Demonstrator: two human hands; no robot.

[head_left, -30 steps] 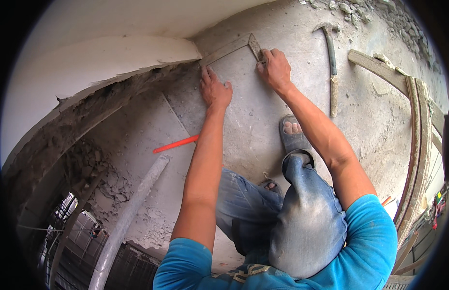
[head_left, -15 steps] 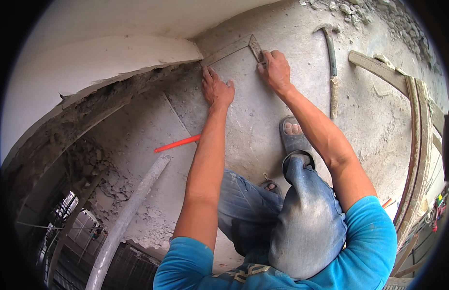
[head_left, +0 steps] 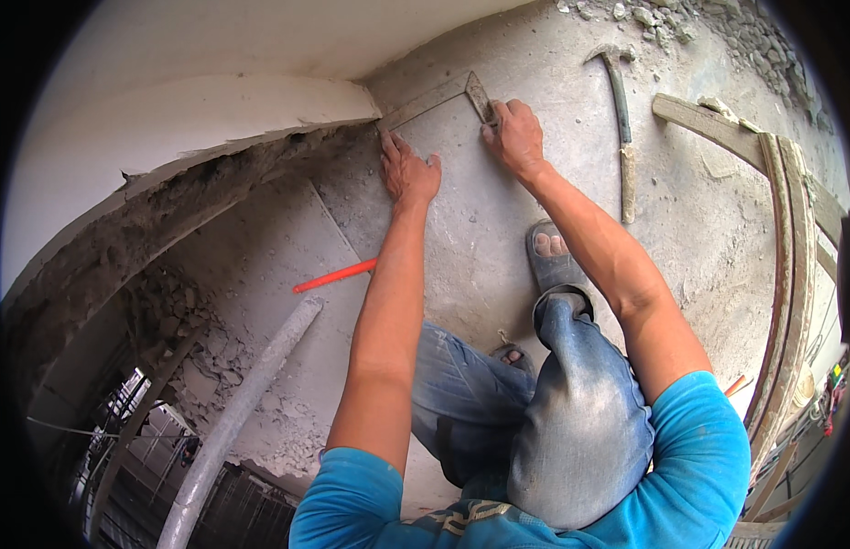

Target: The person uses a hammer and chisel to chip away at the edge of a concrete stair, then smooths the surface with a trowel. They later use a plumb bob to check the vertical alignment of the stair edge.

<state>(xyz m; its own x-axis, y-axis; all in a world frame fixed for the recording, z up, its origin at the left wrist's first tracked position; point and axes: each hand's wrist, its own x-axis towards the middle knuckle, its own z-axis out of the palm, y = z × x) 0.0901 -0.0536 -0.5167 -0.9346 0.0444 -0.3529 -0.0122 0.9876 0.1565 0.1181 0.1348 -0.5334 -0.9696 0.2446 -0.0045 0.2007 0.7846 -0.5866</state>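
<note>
A dusty metal L-shaped square (head_left: 431,102) lies on the concrete floor, the end of its long blade by the wall corner. My right hand (head_left: 516,137) is closed around the lower end of its short, thicker arm. My left hand (head_left: 409,172) rests with fingers stretched forward and thumb apart, its fingertips at the blade's wall end. Whether they press on the metal I cannot tell. A slim red pencil-like stick (head_left: 335,274) lies left of my left forearm, which hides one end.
A claw hammer (head_left: 621,128) lies right of my right hand. Farther right stands a wooden frame (head_left: 780,274). Rubble (head_left: 763,50) fills the far right. At left are the wall's broken lower edge (head_left: 196,174), a grey pipe (head_left: 242,412) and a drop past the floor's edge.
The view has shifted very slightly. Both hands and the square keep the same places relative to each other and the wall.
</note>
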